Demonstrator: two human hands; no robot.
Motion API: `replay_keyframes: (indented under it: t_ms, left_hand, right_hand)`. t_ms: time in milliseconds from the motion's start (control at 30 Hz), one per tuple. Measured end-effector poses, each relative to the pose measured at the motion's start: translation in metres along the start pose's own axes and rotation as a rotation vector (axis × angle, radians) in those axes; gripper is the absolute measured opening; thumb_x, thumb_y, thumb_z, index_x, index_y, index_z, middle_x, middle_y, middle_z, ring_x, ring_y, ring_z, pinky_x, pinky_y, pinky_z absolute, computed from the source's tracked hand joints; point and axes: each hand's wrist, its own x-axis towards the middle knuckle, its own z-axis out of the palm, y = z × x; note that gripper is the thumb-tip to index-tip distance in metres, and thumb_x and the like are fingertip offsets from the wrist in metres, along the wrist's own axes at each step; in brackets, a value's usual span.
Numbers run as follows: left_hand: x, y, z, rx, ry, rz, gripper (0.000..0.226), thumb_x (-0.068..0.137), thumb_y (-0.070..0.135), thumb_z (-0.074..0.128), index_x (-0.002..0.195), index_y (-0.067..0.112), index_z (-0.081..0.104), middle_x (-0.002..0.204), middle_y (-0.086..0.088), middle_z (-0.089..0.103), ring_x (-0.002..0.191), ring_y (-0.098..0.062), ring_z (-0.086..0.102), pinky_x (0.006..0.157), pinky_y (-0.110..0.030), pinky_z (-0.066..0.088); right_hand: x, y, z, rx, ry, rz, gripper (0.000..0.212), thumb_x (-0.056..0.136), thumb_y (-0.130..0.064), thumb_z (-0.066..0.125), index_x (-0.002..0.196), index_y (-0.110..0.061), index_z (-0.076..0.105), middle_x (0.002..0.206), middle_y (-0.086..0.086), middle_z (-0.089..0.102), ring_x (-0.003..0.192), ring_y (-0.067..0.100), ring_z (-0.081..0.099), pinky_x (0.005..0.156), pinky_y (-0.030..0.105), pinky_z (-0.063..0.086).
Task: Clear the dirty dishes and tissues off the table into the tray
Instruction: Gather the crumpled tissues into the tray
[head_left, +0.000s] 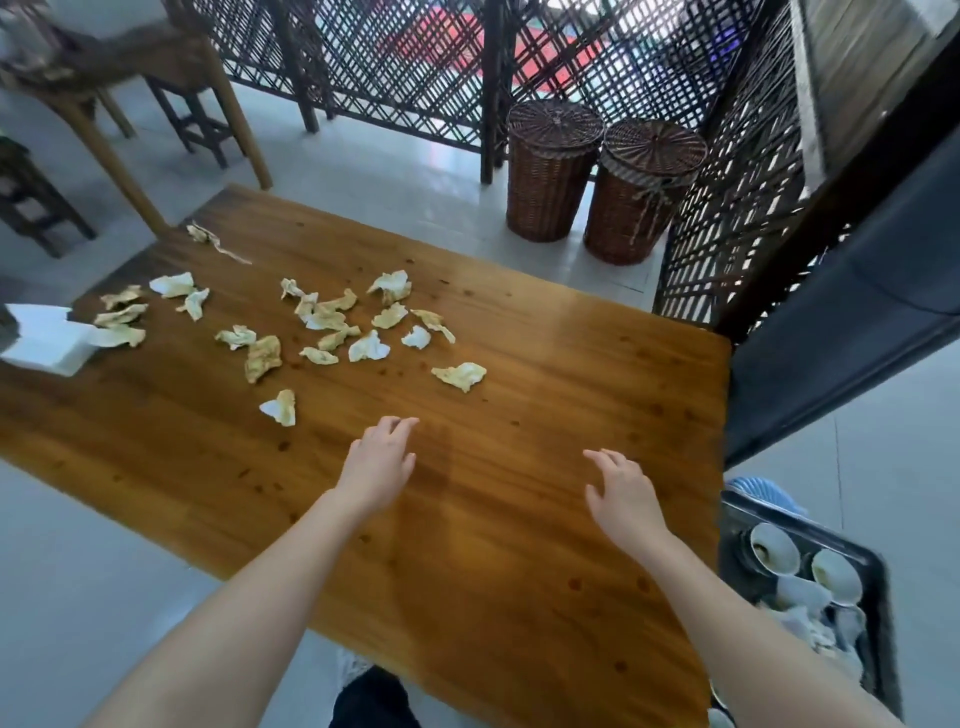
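Head view. Left hand (382, 462) and right hand (621, 493) are both over the bare near-middle of the table (519, 545), palms down. The fingers are loosely spread and hold nothing (can't tell if the fingertips touch the wood).

The nearest tissue (279, 407) lies just left of and beyond the left fingertips, apart from them. Another tissue (460, 375) lies beyond the gap between the hands, nearer the left hand, also untouched.

The rest of the scattered tissues (332, 322) are spread over the far-left half of the table, well clear of both hands. They are crumpled, white with yellowish stains, and irregular in shape. About twenty in all; the middle cluster overlaps, so no exact count.

The table is glossy varnished wood planks with dark knots, rectangular.

The tray (883, 623) sits at the near right, off the table's right edge and lower. It is dark and rectangular with a raised rim. It holds two round white bowls (774, 548) with residue in them, plus more white pieces and tissues that are too jumbled to count.

A white tissue box (41, 338) sits at the table's left edge. Two lidded brown wicker baskets (550, 171) stand on the floor beyond the table, against a dark lattice screen (415, 67).
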Motion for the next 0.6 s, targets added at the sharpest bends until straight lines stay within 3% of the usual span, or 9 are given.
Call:
replay_keyframes:
  t_ms: [400, 600]
  left_hand:
    - [0.075, -0.179, -0.045, 0.014, -0.144, 0.131, 0.052, 0.097, 0.023, 0.052, 0.146, 0.024, 0.035, 0.146, -0.004, 0.039, 0.123, -0.024, 0.047, 0.101, -0.037, 0.045]
    - [0.096, -0.218, -0.045, 0.03, -0.208, 0.134, 0.051, 0.098, 0.021, 0.049, 0.147, 0.023, 0.035, 0.148, -0.007, 0.037, 0.127, -0.025, 0.045, 0.102, -0.037, 0.044]
  right_hand:
    - [0.062, -0.194, 0.09, 0.137, 0.02, 0.166, 0.048, 0.094, -0.023, 0.054, 0.141, -0.021, 0.044, 0.145, 0.001, 0.043, 0.134, 0.019, 0.038, 0.11, 0.036, 0.033]
    - [0.074, -0.229, 0.113, 0.14, 0.015, 0.21, 0.048, 0.093, -0.023, 0.056, 0.14, -0.022, 0.044, 0.144, 0.0, 0.044, 0.133, 0.017, 0.039, 0.109, 0.035, 0.036]
